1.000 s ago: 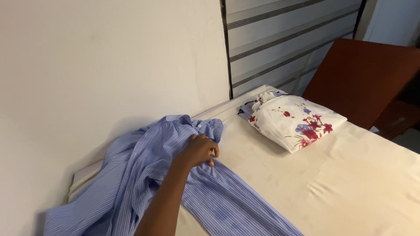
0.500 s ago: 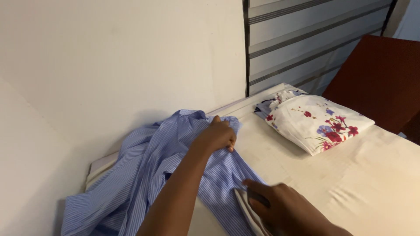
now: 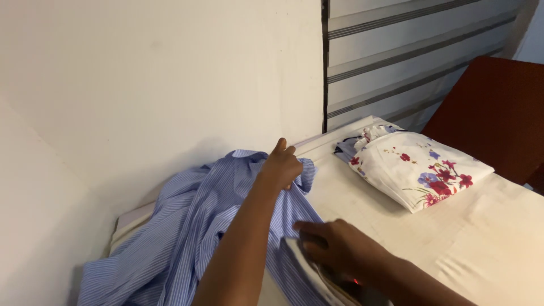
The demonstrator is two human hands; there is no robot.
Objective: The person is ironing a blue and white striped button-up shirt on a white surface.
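Partly cut off at bottom edge, right hand (image 3: 334, 249) wraps an iron (image 3: 326, 277), mostly hidden. Left hand (image 3: 280, 168) pinches striped blue shirt (image 3: 187, 226), crumpled on bed (image 3: 498, 243) by wall.

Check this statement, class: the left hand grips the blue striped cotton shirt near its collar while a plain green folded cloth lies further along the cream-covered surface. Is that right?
Not quite. The folded cloth is white with red and blue flowers, not plain green, as the head view shows. The rest holds: the left hand grips the blue striped cotton shirt near its collar on the cream-covered surface.
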